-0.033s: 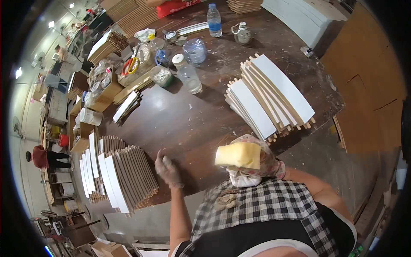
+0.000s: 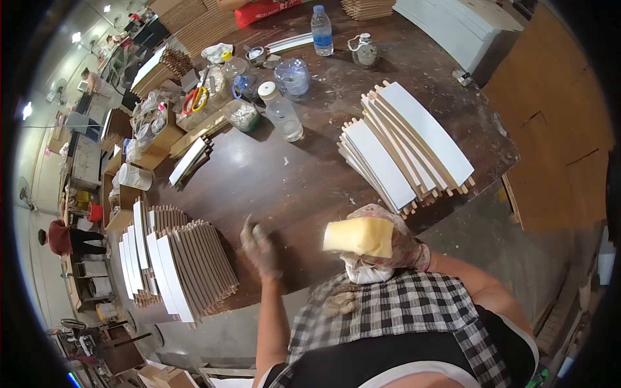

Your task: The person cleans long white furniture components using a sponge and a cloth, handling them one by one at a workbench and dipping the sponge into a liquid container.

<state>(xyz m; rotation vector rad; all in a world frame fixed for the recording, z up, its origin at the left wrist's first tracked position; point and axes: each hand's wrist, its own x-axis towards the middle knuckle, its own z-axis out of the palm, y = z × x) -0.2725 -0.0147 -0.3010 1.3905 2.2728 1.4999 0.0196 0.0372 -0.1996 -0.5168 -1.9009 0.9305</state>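
Observation:
My right hand (image 2: 409,244), in a patterned fabric glove, grips a yellow sponge block (image 2: 359,235) above the table's near edge. A bunched white cloth (image 2: 367,271) hangs just under the sponge. My left hand (image 2: 261,251), slightly blurred and greyish, hovers over the table with its fingers stretched out and nothing in them. Left of it stands a big stack of narrow white-faced boards (image 2: 194,268) with brown edges. Beyond my right hand lies another pile, of white boards (image 2: 380,161) with small wooden pegs at their ends.
On the dark table (image 2: 310,187) stand a capped clear bottle (image 2: 282,116), a water bottle (image 2: 321,32), a small jar (image 2: 365,52) and orange-handled scissors (image 2: 191,102). Cartons (image 2: 158,145) line the left edge. A large brown panel (image 2: 556,129) leans at the right. Other people (image 2: 59,238) are far left.
My left hand has shifted slightly to the right and away from me, off the stack's side. The sponge in my right hand has stayed nearly in place.

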